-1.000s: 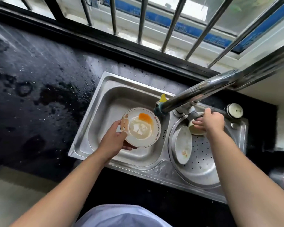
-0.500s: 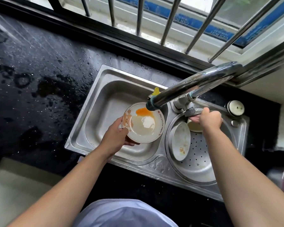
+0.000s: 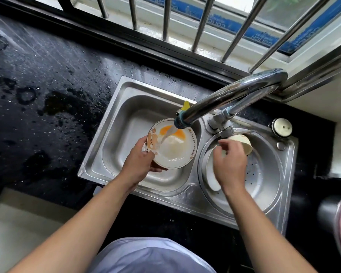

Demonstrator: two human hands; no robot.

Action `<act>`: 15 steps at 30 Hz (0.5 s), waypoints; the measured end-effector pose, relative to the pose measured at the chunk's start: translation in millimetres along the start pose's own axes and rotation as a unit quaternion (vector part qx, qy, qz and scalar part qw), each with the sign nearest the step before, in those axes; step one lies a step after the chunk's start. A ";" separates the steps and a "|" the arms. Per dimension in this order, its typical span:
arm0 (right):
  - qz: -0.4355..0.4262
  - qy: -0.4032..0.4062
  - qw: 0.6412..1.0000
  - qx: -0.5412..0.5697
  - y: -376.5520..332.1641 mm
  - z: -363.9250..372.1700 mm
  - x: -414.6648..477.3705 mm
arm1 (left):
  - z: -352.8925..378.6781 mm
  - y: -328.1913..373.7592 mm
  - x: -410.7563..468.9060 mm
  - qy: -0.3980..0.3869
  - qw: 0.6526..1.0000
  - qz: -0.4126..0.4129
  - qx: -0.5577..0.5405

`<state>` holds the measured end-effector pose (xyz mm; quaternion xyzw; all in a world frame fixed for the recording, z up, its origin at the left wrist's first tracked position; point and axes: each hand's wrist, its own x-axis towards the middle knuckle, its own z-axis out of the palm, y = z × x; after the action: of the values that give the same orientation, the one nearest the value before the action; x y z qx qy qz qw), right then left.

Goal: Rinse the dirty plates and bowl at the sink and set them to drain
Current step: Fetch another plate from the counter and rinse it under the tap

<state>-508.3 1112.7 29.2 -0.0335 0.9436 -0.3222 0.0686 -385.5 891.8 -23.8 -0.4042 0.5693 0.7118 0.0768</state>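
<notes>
You are wearing a pale lavender-grey garment point(image 3: 152, 257), its smooth cloth falling in soft, broad folds and showing only as a rounded patch at the bottom edge of the view. Both of your forearms point(image 3: 83, 219) are showing bare along their whole visible length, right down to your left hand point(image 3: 138, 164) and your right hand point(image 3: 229, 164), which are bare too.

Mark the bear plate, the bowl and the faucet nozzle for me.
bear plate point(image 3: 175, 152), head view, its white centre.
bowl point(image 3: 244, 144), head view, its outer wall.
faucet nozzle point(image 3: 180, 123), head view, its blue tip.
</notes>
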 end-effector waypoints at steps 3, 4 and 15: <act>-0.197 -0.070 0.978 -0.019 -28.4 20.3 -29.7 | 1.7 2.2 -3.8 0.001 1.000 0.012 0.015; -0.216 -0.110 0.969 -0.044 -37.6 29.0 -31.7 | 2.7 3.1 -5.4 0.000 1.000 0.016 0.016; -0.301 -0.376 0.869 -0.113 -74.2 61.8 -40.6 | -6.3 4.2 -9.4 0.003 0.999 0.040 0.035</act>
<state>-457.5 1021.1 30.7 -0.4418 0.8207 -0.1818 0.3133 -378.6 888.1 -14.6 -0.3802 0.6096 0.6930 0.0602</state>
